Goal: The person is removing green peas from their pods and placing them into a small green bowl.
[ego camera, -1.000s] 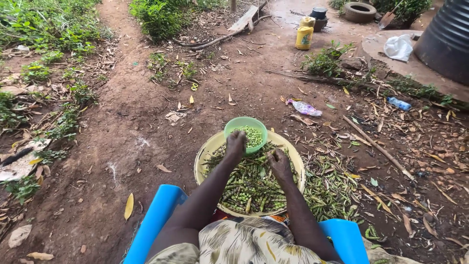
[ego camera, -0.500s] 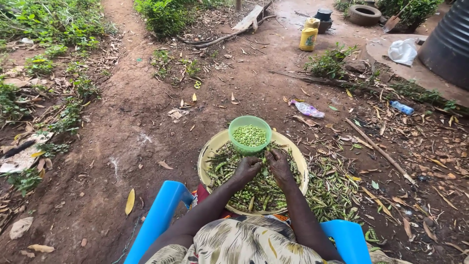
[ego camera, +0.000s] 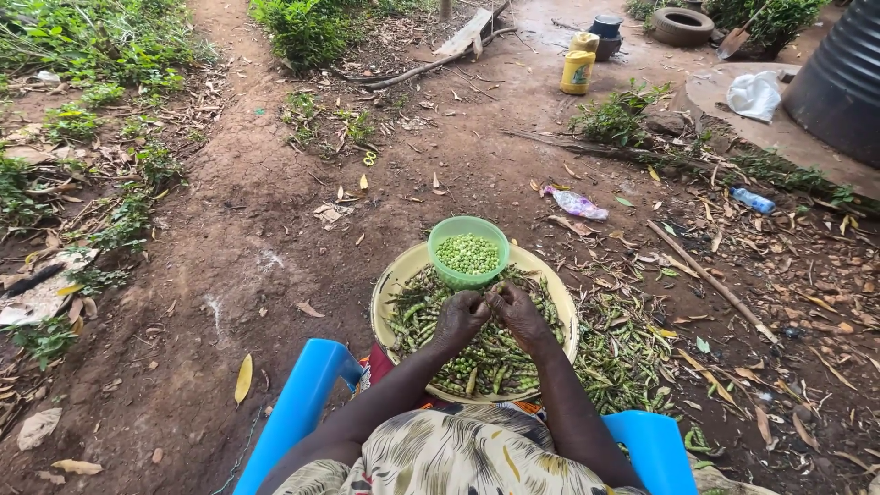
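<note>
Dirt yard: one yellow basin [ego camera: 396, 275] of pods, one green bowl [ego camera: 469, 229] of peas just past the fingers. Left hand [ego camera: 458, 318] and right hand [ego camera: 519, 313] meet knuckles-up, pinching one pod [ego camera: 487, 298].

soft even daylight, no hard shadows; sharp focus throughout; wide-angle bending at edges; no glare.

We see bare reddish dirt ground [ego camera: 229, 238]. On it lie a heap of empty pods [ego camera: 623, 353], dry leaves [ego camera: 243, 379], a yellow jerrycan [ego camera: 577, 71], a stick [ego camera: 710, 280].
</note>
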